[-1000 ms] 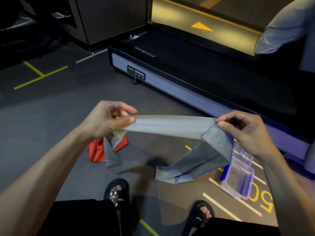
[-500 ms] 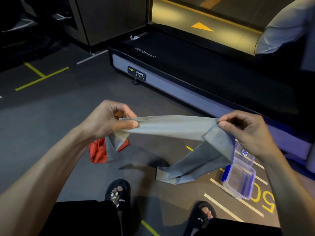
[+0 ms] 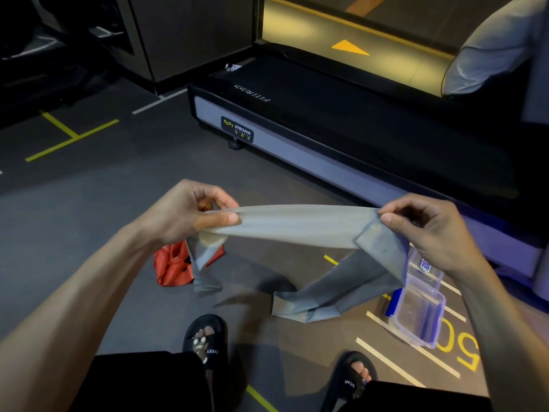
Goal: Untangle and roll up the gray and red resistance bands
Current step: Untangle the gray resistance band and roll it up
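Observation:
I hold the gray resistance band (image 3: 300, 226) stretched flat between both hands, above the floor. My left hand (image 3: 190, 212) pinches its left end between thumb and fingers, with a short tail hanging below. My right hand (image 3: 430, 230) pinches a fold on the right, from which the rest of the band droops down to a creased end near my right foot. The red resistance band (image 3: 172, 266) lies crumpled on the dark floor below my left hand, partly hidden by the gray tail.
A clear plastic box (image 3: 419, 313) with a blue lid lies on the floor under my right wrist. A black treadmill (image 3: 326, 120) runs across the back and right. My two feet in black slides (image 3: 206, 343) stand at the bottom. Yellow lines mark the floor.
Almost nothing moves. My left thumb has slid slightly along the band's end, and the hanging tail on the left has shifted a little.

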`<action>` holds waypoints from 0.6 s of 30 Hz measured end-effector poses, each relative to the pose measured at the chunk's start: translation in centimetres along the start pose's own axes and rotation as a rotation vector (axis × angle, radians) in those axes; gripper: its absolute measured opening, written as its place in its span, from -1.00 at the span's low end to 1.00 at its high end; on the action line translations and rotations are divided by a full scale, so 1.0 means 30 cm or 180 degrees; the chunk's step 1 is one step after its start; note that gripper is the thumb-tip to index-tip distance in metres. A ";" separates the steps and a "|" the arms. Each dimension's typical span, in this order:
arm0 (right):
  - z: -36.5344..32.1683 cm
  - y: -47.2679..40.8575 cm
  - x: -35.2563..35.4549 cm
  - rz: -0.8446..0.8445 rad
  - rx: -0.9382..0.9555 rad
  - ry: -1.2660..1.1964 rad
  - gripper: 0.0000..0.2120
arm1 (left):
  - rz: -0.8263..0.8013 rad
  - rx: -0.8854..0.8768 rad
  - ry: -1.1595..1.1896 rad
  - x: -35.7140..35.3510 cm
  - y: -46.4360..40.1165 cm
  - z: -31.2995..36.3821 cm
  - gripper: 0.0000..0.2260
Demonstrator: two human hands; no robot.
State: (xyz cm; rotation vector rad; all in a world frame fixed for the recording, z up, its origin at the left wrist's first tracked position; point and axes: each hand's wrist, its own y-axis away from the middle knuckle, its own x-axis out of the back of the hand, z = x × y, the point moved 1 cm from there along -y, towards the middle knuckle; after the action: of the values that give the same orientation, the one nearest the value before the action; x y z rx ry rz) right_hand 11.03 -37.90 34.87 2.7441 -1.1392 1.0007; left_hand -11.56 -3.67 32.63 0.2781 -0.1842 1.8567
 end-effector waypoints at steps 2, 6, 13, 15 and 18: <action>-0.001 0.000 0.000 -0.0008 -0.0006 0.0022 -0.87 | -0.0067 -0.0041 -0.0047 0.004 0.002 0.004 -0.52; -0.005 -0.003 -0.005 0.0015 -0.0018 -0.0045 -0.90 | -0.0056 -0.0056 -0.0055 0.003 -0.001 0.002 -0.61; -0.013 -0.004 -0.009 0.0031 -0.0009 -0.0074 -0.88 | 0.0031 -0.0046 0.0007 -0.002 0.000 0.010 -0.86; -0.013 -0.005 -0.008 0.0055 -0.0016 -0.0082 -0.88 | 0.0062 -0.0039 0.0009 -0.001 0.000 0.011 -0.87; -0.011 -0.007 -0.007 0.0073 0.0013 -0.0087 -0.88 | 0.0097 -0.0029 -0.0168 -0.003 -0.001 0.010 -0.85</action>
State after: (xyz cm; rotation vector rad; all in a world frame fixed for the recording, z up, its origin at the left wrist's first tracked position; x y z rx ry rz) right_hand 10.86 -37.55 35.06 2.7626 -1.1761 0.9719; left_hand -11.47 -3.81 32.90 0.3198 -0.2342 1.8793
